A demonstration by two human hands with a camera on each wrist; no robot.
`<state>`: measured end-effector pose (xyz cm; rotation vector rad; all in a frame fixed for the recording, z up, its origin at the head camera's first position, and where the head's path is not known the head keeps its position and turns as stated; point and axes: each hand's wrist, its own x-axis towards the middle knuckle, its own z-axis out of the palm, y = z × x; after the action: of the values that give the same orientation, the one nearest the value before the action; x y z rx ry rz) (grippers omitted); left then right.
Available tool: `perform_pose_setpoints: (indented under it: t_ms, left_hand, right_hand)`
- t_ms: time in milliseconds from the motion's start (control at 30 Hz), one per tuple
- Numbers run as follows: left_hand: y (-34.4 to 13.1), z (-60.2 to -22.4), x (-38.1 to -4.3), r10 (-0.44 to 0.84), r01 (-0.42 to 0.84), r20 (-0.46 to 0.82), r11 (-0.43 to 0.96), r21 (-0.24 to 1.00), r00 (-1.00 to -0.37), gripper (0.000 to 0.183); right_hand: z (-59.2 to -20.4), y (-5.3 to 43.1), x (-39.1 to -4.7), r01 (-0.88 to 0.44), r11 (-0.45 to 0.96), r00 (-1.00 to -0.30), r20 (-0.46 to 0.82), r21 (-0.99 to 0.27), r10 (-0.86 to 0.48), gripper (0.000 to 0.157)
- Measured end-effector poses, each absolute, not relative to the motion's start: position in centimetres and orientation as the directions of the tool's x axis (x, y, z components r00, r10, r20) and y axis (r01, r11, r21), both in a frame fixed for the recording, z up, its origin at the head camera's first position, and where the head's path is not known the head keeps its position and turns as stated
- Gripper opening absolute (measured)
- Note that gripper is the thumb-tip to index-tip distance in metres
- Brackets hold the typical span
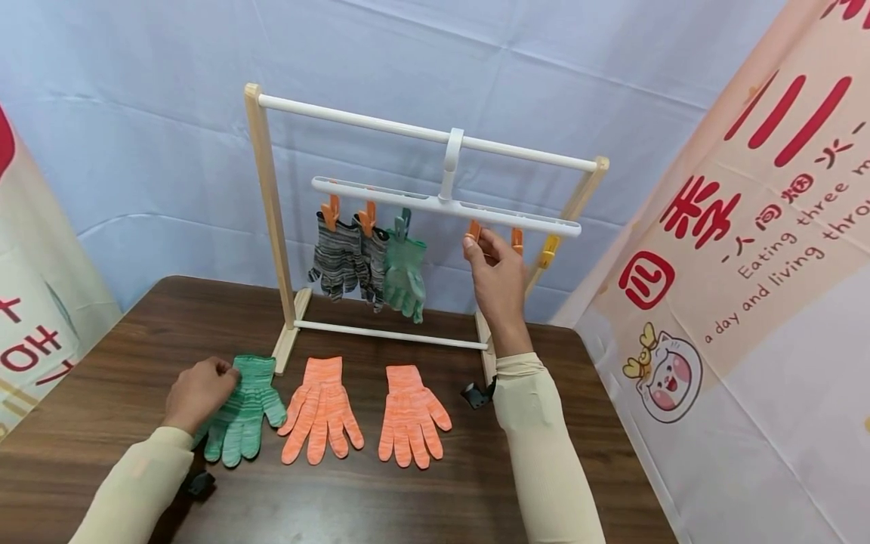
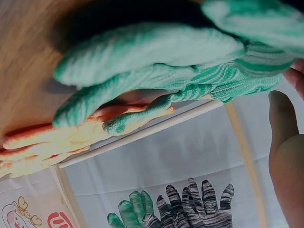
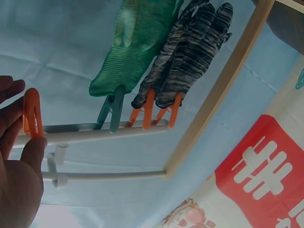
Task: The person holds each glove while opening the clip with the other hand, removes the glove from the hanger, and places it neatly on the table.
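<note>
An orange clothespin [image 1: 473,230] on the white hanger [image 1: 435,202] is pinched between the thumb and fingers of my right hand [image 1: 499,283]; its two legs show in the right wrist view. My left hand [image 1: 200,393] is over the left side of a green striped glove [image 1: 254,393] lying on the table. In the left wrist view its thumb [image 2: 281,114] stands just apart from the fingers, close by the glove's cuff. Two orange gloves, a left one [image 1: 322,412] and a right one [image 1: 411,415], lie flat beside the green one.
From the hanger's left half hang grey-black gloves [image 1: 337,253] and a green glove [image 1: 404,276], held by clothespins. Farther right are another orange clothespin [image 1: 518,240] and a yellow one [image 1: 547,251]. The hanger hooks over a wooden rack [image 1: 268,204] with white rods.
</note>
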<state>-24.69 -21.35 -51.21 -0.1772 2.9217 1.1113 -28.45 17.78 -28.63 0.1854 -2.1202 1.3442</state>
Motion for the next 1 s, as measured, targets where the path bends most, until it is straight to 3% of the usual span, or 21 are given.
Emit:
perform_pose_setpoints:
  t_ms: [233,500,1000]
  left_hand:
    - [-21.0,-50.7,-24.6,-0.124,-0.149,-0.086,0.727,0.67,-0.989,0.052]
    - [-19.3,-49.4,-24.9,-0.126,-0.064,0.039,0.719,0.692,-0.991,0.054]
    - [-11.3,-45.0,-25.9,0.031,0.153,0.165,0.575,0.803,-0.986,0.033]
  right_hand:
    - [-28.7,17.8,-28.6,-0.449,0.466,-0.791,0.582,-0.762,0.189,0.036]
    - [-28.8,17.8,-28.8,-0.433,0.49,-0.789,0.581,-0.757,0.199,0.034]
    - [-30.1,18.0,-29.2,-0.354,0.562,-0.791,0.56,-0.748,0.247,0.028]
